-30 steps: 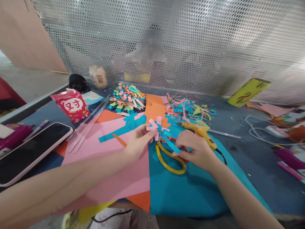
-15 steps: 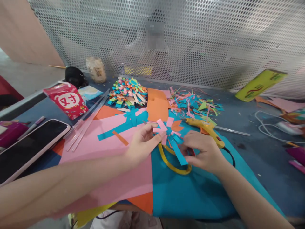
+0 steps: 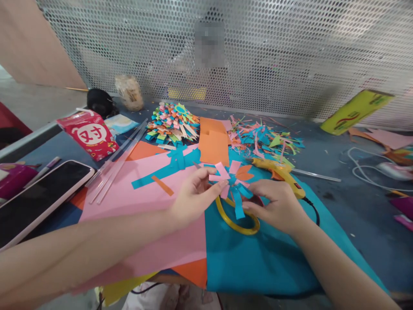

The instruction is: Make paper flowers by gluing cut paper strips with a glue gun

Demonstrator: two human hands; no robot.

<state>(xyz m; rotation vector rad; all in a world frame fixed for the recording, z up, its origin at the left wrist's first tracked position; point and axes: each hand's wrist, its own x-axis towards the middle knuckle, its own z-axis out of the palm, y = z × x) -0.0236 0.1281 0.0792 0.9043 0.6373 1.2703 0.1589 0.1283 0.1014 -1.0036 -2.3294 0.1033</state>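
Note:
A paper flower [image 3: 235, 182] made of pink and blue strips, with orange pointed petals [image 3: 244, 173] at its back, is held up between both hands. My left hand [image 3: 198, 193] is closed, pinching the pink strips at the flower's left side between thumb and index finger. On the other side my right hand [image 3: 274, 204] is closed with its fingertips on a blue strip [image 3: 238, 206] that bends downward from the flower. Just below lies a yellow loop [image 3: 237, 226], perhaps a scissors handle, partly hidden by the flower and hand. A yellow glue gun [image 3: 280, 172] lies behind my right hand.
Pink [image 3: 145, 241] and blue paper sheets [image 3: 258, 262] cover the front. Behind are an orange paper piece [image 3: 213, 142], a fringed paper bundle [image 3: 174, 125] and paper scraps [image 3: 261, 137]. Clear sticks [image 3: 118, 165], a phone [image 3: 45, 198] and a red packet [image 3: 88, 134] lie left.
The blue strip, stretched out toward the lower right before, now bends and hangs shorter. My right hand has moved slightly up and left, its fingers closer to the flower.

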